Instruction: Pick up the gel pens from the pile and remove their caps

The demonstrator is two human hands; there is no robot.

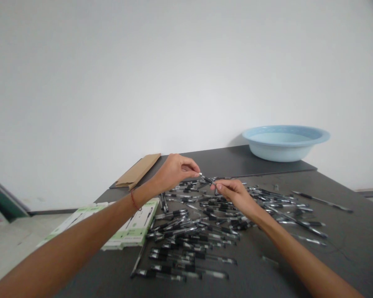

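Between my two hands a black and clear pen (207,179) is held at a slant above the pile. My left hand (184,167) pinches its upper left end with thumb and fingertips. At the lower right end, the fingers of my right hand (229,188) close round it. Whether the pen's cap is on or off is too small to tell. Beneath both hands spreads a heap of similar pens (189,231), lying in many directions on the dark table.
Green and white printed boxes (133,231) lie left of the pens, partly behind my left forearm. Farther back is a flat brown paper envelope (139,169). A light blue basin (282,151) stands at the back right. One pen (323,201) lies apart at the right.
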